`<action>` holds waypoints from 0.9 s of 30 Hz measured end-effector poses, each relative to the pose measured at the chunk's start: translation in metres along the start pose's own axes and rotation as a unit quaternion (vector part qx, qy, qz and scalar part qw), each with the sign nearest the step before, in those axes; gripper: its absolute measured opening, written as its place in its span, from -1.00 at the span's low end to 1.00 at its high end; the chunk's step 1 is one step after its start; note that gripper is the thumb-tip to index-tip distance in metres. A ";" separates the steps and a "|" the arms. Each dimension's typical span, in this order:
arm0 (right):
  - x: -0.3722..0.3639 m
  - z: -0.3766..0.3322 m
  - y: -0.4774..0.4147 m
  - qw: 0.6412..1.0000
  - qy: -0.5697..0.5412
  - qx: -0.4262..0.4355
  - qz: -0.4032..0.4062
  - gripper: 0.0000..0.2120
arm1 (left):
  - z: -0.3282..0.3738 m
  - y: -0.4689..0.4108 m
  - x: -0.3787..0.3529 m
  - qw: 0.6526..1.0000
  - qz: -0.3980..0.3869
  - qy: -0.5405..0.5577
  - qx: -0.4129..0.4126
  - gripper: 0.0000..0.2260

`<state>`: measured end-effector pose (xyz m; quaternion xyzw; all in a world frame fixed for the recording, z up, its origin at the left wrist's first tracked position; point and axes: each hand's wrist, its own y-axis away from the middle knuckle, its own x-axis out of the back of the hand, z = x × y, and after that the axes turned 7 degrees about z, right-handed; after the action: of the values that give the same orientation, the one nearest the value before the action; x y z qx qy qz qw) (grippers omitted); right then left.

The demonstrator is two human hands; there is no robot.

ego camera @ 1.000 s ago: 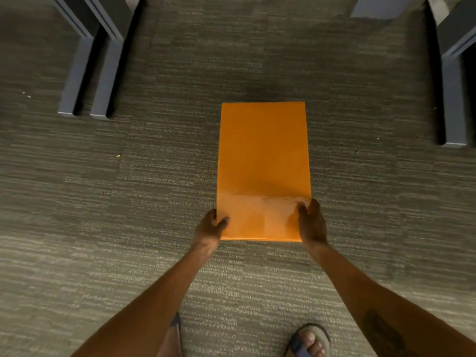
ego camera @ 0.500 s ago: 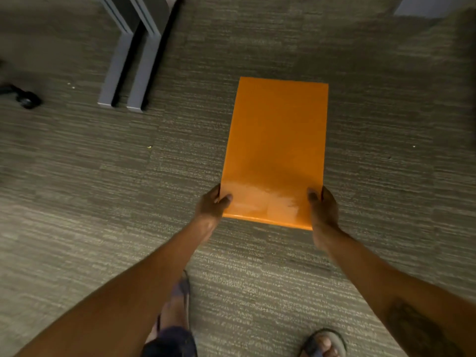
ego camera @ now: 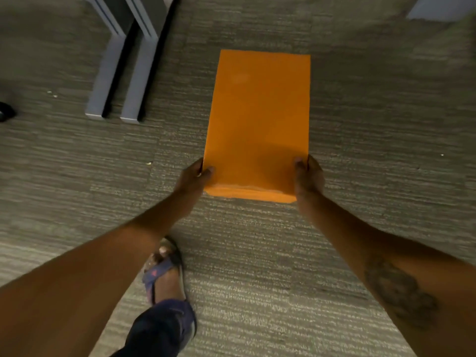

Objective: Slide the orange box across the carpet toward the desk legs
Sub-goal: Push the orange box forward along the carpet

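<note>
The orange box [ego camera: 257, 119] lies flat on the gray carpet [ego camera: 373, 124], a bit right of the middle of the view; it is long and thin, and its far short end points up the picture; the near short end is the one by the person; the left hand [ego camera: 192, 177] holds the near left corner, with the thumb on top of the box and the other fingers down the left side; the right hand [ego camera: 307, 175] holds the near right corner the same way, thumb on top and fingers wrapped down the right side; so both hands are closed on the box, one at each corner; both bare arms reach out from the bottom of the view, and the right arm has a dark tattoo [ego camera: 400, 292] on it; two gray desk legs [ego camera: 121, 81] stand side by side on the carpet, up and to the left of the box, well apart from it; a foot in a blue sandal [ego camera: 164, 273] is on the carpet below the left arm, near the box but not touching it; a small dark thing [ego camera: 5, 111] shows at the far left edge, too cut off to tell what it is.
</note>
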<state>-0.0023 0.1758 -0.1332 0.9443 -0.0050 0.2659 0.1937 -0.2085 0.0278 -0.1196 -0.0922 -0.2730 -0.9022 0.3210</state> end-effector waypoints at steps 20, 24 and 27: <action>-0.098 -0.045 -0.013 0.997 0.056 0.034 0.044 -0.76 | 0.007 -0.091 0.057 0.999 -0.021 -0.035 0.019 -0.70; -0.096 -0.045 -0.008 0.994 0.082 0.052 0.043 -0.68 | 0.006 -0.094 0.051 0.999 0.015 -0.048 0.018 -0.79; -0.092 -0.048 -0.003 0.994 0.088 0.051 0.028 -0.57 | 0.012 -0.091 0.049 0.995 0.034 -0.090 0.022 -0.66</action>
<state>-0.1048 0.1871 -0.1433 0.9254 -0.0010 0.3532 0.1375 -0.3038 0.0676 -0.1327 -0.1749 -0.3176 -0.8723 0.3279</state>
